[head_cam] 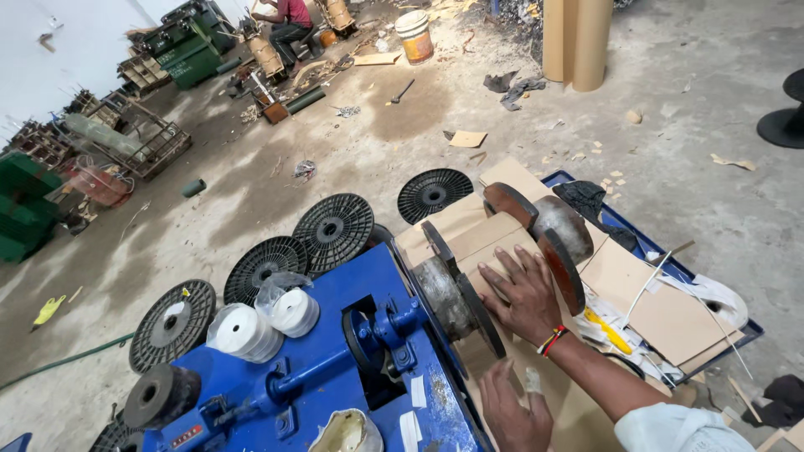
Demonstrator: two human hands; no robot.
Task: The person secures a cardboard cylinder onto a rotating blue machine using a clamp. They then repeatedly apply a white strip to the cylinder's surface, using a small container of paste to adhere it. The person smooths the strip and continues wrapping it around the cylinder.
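Right hand: we are seeing it lying flat and released, fingers spread, palm pressing on the brown cardboard sheet between the two metal discs; a red thread band is circling its wrist.
Left hand: we are seeing it at the near edge, loosely curled on the near end of the same cardboard, one finger wearing a pale wrap; we cannot tell whether it is gripping anything.
Cardboard sheet: it is lying right of centre, wrapping around the spindle and spreading right over the blue tray.
Inner metal disc: it is standing on edge just left of the right hand, fixed to the blue machine.
Outer metal disc: it is standing tilted just right of the right hand, rusty brown.
Black ribbed spools: we are counting several leaning in a row along the machine's far left side.
White tape rolls: two are resting on the machine's left part, in clear wrap.
Yellow tool: it is lying on the tray, right of the wrist.
Far background: a seated person is working among crates; a bucket and brown paper rolls are standing on the concrete floor.
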